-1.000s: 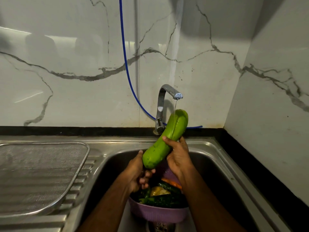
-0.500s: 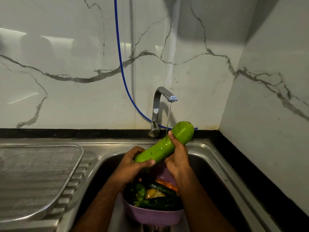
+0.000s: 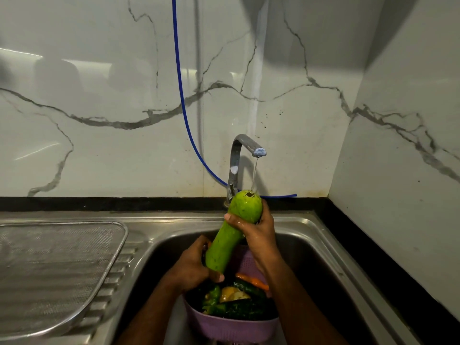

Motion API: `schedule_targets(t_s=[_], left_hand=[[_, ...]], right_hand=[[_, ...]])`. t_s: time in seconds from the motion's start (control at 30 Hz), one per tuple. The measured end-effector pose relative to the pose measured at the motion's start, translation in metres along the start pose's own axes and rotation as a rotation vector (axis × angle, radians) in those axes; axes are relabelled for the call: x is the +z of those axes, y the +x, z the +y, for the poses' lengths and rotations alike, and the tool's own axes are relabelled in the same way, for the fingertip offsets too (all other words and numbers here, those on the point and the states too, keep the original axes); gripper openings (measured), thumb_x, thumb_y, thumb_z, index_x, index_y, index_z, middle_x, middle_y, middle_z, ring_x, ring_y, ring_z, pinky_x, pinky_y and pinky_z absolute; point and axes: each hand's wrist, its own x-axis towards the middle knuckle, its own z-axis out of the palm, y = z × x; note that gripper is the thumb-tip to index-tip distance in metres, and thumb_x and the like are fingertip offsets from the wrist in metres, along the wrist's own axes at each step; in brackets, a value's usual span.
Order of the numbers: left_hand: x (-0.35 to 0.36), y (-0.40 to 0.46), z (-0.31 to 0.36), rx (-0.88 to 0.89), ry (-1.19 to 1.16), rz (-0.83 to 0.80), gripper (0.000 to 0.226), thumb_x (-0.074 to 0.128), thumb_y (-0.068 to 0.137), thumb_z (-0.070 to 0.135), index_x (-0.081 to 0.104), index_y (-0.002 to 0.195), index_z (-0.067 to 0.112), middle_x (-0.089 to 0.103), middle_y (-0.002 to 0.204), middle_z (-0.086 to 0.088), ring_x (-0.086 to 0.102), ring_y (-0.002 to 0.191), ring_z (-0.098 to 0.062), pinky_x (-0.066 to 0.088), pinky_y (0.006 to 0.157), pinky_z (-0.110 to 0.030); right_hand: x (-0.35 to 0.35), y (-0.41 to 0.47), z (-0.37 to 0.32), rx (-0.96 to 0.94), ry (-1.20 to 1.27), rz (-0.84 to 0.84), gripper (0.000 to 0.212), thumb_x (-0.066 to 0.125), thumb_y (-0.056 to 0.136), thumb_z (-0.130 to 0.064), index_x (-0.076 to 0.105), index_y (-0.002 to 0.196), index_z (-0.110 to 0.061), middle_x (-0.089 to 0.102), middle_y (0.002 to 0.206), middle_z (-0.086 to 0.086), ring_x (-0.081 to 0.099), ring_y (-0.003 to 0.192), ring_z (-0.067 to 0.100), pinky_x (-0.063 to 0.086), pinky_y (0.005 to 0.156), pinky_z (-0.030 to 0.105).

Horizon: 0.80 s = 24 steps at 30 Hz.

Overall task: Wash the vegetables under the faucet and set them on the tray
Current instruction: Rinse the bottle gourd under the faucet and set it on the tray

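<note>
1. Both hands grasp one long green gourd [image 3: 232, 236]. The right hand [image 3: 256, 226] wraps its fingers around the thick upper end; the left hand [image 3: 193, 266] curls around the narrow lower end, thumb across the front.
2. The gourd is held steeply tilted, almost upright, above the sink [image 3: 323, 247]. Its rounded top sits right under the faucet [image 3: 245, 148], where a thin stream of water [image 3: 254, 174] lands on it.
3. Risk, as a judgement: the skin looks wet and glossy, so the gourd could slip through the fingers and drop onto the purple colander [image 3: 231, 324] below, which is full of other vegetables [image 3: 236, 301].
4. Water may also splash off the rounded top onto the counter [image 3: 373, 235].
5. Both forearms reach forward from the bottom of the view, the right raised higher than the left.
6. A mesh tray [image 3: 57, 265] lies on the drainboard to the left, well apart from the hands.
</note>
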Motion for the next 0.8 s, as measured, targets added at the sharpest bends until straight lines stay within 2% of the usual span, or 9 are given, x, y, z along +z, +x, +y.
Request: schedule_targets(t_s=[0.1,0.23,0.3,0.4,0.47,0.53,0.63,0.73,0.8], left_hand=[[-0.003,-0.002,0.000,0.010,0.010,-0.036,0.080,0.093,0.038,0.033,0.054,0.107,0.018,0.066,0.112,-0.008,0.066,0.106,-0.029,0.059,0.083,-0.052],[-0.002,-0.004,0.002,0.019,-0.062,-0.051,0.079,0.091,0.043,0.035,0.058,0.112,0.012,0.066,0.112,-0.015,0.067,0.103,-0.027,0.058,0.086,-0.052],[0.004,-0.007,0.009,0.017,-0.170,-0.030,0.074,0.089,0.048,0.038,0.062,0.110,0.008,0.068,0.109,-0.019,0.069,0.095,-0.026,0.057,0.085,-0.049],[0.015,-0.009,0.030,-0.003,-0.343,-0.040,0.048,0.078,0.074,0.049,0.072,0.111,0.021,0.074,0.107,-0.013,0.072,0.099,-0.032,0.053,0.087,-0.052],[0.024,-0.008,0.045,-0.022,-0.374,0.004,0.040,0.058,0.094,0.053,0.074,0.111,0.021,0.076,0.097,-0.012,0.073,0.084,-0.032,0.053,0.069,-0.039],[0.037,-0.008,0.057,-0.068,-0.431,0.024,0.053,0.042,0.099,0.058,0.072,0.110,0.016,0.072,0.082,-0.013,0.063,0.056,-0.022,0.040,0.045,-0.021],[0.052,-0.009,0.061,-0.102,-0.555,-0.049,0.073,0.031,0.098,0.066,0.069,0.110,0.005,0.067,0.079,-0.021,0.047,0.042,-0.016,0.024,0.037,-0.014],[0.056,-0.012,0.067,-0.120,-0.454,-0.045,0.059,0.037,0.099,0.062,0.068,0.114,0.013,0.068,0.079,-0.014,0.056,0.050,-0.019,0.035,0.038,-0.018],[0.055,-0.017,0.064,-0.036,-0.357,0.012,0.042,0.052,0.099,0.048,0.066,0.119,0.015,0.074,0.096,-0.010,0.071,0.078,-0.025,0.059,0.060,-0.032]], right_hand=[[0.002,-0.001,0.003,-0.031,-0.028,-0.004,0.101,0.100,0.040,-0.045,0.058,0.132,-0.039,0.068,0.123,0.000,0.069,0.110,0.026,0.062,0.090,0.052],[-0.005,-0.002,0.000,-0.047,-0.016,0.054,0.076,0.098,0.056,-0.037,0.061,0.122,-0.037,0.071,0.116,-0.001,0.071,0.105,0.023,0.062,0.088,0.046],[-0.011,0.001,-0.002,0.025,0.072,0.109,0.071,0.093,0.063,-0.036,0.059,0.126,-0.036,0.071,0.117,0.003,0.071,0.104,0.025,0.062,0.087,0.049],[-0.027,0.007,0.003,0.160,0.233,0.157,0.075,0.090,0.072,-0.028,0.052,0.135,-0.037,0.069,0.122,0.007,0.070,0.106,0.031,0.060,0.088,0.060],[-0.036,0.010,0.007,0.198,0.308,0.173,0.079,0.086,0.076,-0.021,0.047,0.142,-0.039,0.067,0.127,0.009,0.069,0.109,0.034,0.060,0.085,0.059],[-0.042,0.012,0.006,0.192,0.393,0.184,0.084,0.084,0.077,-0.019,0.044,0.148,-0.041,0.066,0.131,0.011,0.068,0.111,0.036,0.062,0.079,0.054],[-0.041,0.015,0.003,0.189,0.368,0.193,0.084,0.083,0.080,-0.019,0.041,0.150,-0.041,0.066,0.131,0.011,0.069,0.110,0.036,0.061,0.077,0.047],[-0.035,0.009,0.004,0.326,0.232,0.184,0.086,0.090,0.071,-0.024,0.044,0.143,-0.025,0.067,0.124,0.017,0.070,0.106,0.039,0.061,0.086,0.058],[-0.032,0.004,0.003,0.402,0.089,0.166,0.077,0.089,0.073,-0.028,0.047,0.137,-0.021,0.067,0.117,0.018,0.070,0.101,0.039,0.059,0.089,0.061]])
